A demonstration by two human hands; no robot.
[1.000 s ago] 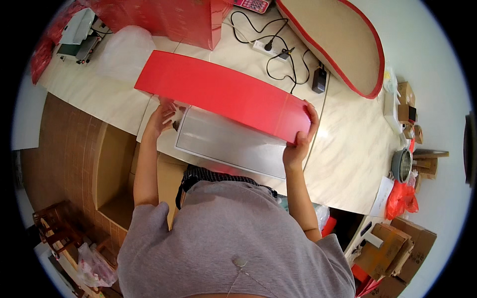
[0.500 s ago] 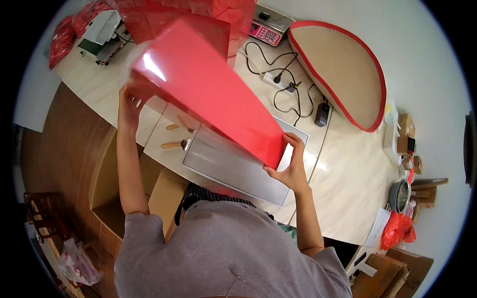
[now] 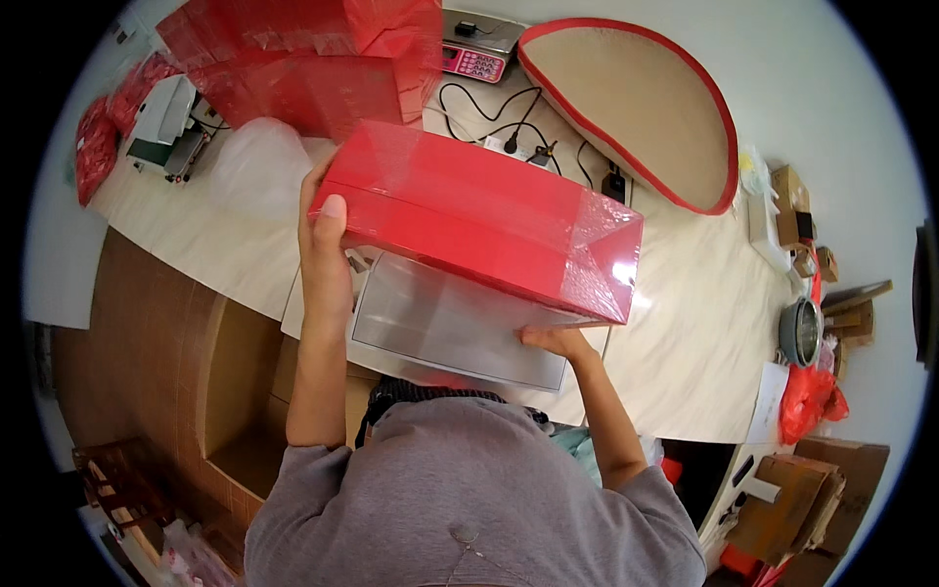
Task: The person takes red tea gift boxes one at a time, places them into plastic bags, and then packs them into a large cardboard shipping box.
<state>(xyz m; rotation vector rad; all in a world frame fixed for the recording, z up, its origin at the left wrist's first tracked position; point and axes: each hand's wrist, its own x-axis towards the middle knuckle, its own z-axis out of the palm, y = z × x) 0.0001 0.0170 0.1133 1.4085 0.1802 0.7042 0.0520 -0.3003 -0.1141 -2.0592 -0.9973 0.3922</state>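
A long red box (image 3: pixel 469 210) is held at a slant above the table (image 3: pixel 685 362), in front of the body, and the far part of a flat grey metal plate (image 3: pixel 440 318) is covered by it in this view. The box's left end is gripped firmly by the left hand (image 3: pixel 329 259), with the thumb pressed along the near face and the fingers bent round the end. The right hand (image 3: pixel 559 341) is placed at the lower edge near the box's right end; its thumb is seen, but its fingers are hidden, so how far it is closed cannot be told. Clear film (creased and glossy at the right end) is wrapped over the box. Beyond it, a stack of red packages (image 3: pixel 303 93) is seen at the far left, with a clear plastic bag (image 3: pixel 259 161) nearer. To the right, black cables (image 3: pixel 489 124) are spread before a red-rimmed beige tray (image 3: pixel 636 112).
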